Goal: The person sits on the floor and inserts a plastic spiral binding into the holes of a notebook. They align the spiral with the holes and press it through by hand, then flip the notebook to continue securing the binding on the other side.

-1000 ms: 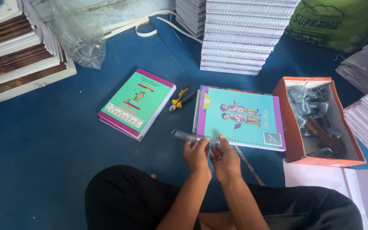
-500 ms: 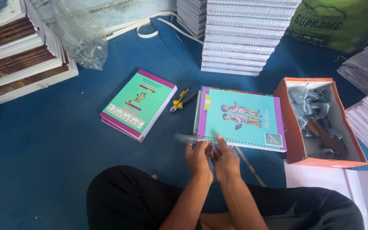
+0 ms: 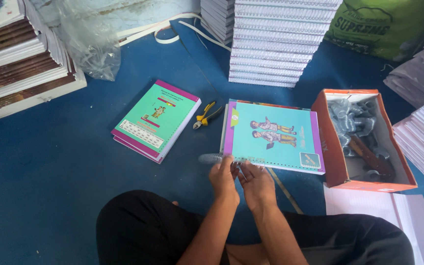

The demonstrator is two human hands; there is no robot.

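Note:
A teal and purple covered book [image 3: 273, 135] lies on the blue floor in front of me, its punched edge nearest my knees. A silver spiral coil [image 3: 211, 158] runs along that edge and sticks out past the left corner. My left hand [image 3: 223, 176] pinches the coil at the corner. My right hand [image 3: 255, 184] sits beside it with fingertips on the coil and the book's edge. Yellow-handled pliers [image 3: 207, 115] rest on the floor left of the book.
A second teal book stack [image 3: 157, 120] lies further left. An orange box [image 3: 337, 147] of coils stands at the right, loose white pages [image 3: 379, 211] below it. A spiral-bound stack [image 3: 276, 44] rises behind, more stacks at both sides, a green sack [image 3: 384, 24] at back right.
The coil has shifted to the right along the book's edge, so less of it sticks out to the left. Both hands stay at the corner, fingers working it.

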